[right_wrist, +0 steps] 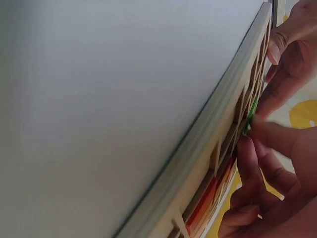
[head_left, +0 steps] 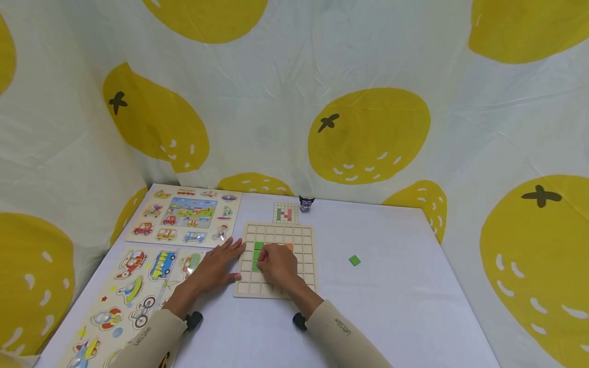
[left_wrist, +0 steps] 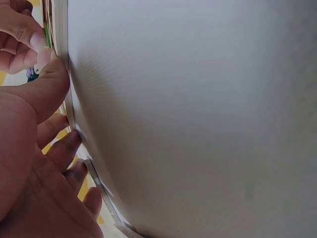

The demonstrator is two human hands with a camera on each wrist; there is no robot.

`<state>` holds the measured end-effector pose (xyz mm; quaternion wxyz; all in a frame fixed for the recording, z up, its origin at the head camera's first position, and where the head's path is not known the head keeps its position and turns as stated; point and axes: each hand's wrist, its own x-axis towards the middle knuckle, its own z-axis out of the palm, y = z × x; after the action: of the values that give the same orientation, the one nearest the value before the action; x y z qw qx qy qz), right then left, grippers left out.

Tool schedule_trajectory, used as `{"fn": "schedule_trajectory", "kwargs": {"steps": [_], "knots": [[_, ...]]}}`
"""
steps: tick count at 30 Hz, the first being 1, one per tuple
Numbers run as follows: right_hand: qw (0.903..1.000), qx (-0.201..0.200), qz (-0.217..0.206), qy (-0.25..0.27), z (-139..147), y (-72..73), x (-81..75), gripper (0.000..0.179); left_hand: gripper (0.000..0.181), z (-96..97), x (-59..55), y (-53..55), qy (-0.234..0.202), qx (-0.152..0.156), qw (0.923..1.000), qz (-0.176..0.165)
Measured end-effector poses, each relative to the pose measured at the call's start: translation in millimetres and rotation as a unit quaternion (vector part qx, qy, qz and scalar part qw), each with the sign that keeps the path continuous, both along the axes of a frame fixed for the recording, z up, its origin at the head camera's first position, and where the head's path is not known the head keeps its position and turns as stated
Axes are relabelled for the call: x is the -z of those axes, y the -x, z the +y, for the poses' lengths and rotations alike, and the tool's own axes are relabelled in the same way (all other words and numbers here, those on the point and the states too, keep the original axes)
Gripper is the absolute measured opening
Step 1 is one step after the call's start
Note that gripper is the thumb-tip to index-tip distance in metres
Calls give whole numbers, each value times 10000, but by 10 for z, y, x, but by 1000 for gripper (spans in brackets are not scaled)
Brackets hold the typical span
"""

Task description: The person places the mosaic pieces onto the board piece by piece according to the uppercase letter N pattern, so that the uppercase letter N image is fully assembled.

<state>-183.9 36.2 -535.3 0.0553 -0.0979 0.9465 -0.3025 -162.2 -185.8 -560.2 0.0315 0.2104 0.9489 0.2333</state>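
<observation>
A wooden grid board [head_left: 276,294] lies flat on the white table. In its left part a column of green square tiles [head_left: 259,246] fills neighbouring cells, and an orange tile [head_left: 289,246] shows further right. My right hand [head_left: 278,263] is over the board with curled fingers, its thumb and fingertip on a green tile [right_wrist: 251,114] at the lower end of that column. The hand covers the cells in the middle. My left hand [head_left: 216,268] lies at the board's left edge, fingers extended and touching it. One loose green tile [head_left: 354,260] lies to the right of the board.
Behind the board stand a small pattern card [head_left: 286,212] with coloured squares and a little dark figurine [head_left: 306,204]. Two vehicle puzzle boards, one at the back left [head_left: 184,212] and one at the front left [head_left: 120,306], lie beside my left arm. A lemon-print curtain [head_left: 285,128] encloses the table.
</observation>
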Motion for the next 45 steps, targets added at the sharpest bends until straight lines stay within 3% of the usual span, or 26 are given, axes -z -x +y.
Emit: {"fn": "schedule_trajectory", "kwargs": {"steps": [7,12,22,33,39,45], "knots": [[9949,-457,-157,886,259,0,20,12,86,-1,-3,-19,-53,2,10000,-22],[9895,-386,-164,1385,581,22,39,14,88,-8,23,-26,-17,0,10000,-49],[9946,439,141,935,1357,101,58,23,88,-6,29,-27,42,-23,10000,-39],[9918,1151,35,556,2140,98,74,30,89,-3,16,-12,43,-42,10000,-63],[9877,1481,-71,488,2408,86,88,31,89,-10,26,-3,7,-66,9999,-101],[9852,1661,-245,348,2501,69,92,30,89,-2,32,7,54,-83,9998,-146]]}}
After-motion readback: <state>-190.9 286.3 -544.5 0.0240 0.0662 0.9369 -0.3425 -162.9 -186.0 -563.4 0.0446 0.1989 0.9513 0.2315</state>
